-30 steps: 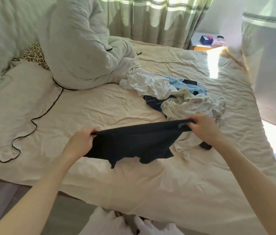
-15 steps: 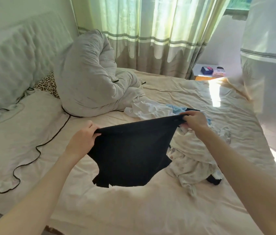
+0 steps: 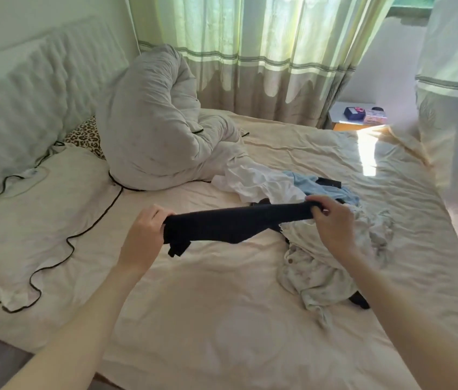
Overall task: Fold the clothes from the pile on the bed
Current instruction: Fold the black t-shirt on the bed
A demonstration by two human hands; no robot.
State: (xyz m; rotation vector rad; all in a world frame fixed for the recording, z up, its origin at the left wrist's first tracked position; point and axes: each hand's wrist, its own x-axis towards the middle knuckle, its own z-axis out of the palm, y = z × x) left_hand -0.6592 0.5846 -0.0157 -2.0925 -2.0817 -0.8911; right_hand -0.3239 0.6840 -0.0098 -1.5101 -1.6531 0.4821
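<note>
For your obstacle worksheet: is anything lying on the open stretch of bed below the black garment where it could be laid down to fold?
Nothing visible. Both hands hold the black garment over bare sheet; the clothes pile lies right.

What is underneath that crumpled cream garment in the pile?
A dark garment pokes out from under the cream garment at its near edge, lying on the bed sheet. How far it extends underneath, and whether more clothes lie there, is covered.

both hands (image 3: 149,235) gripping black garment (image 3: 236,222), bed (image 3: 222,319)
</note>
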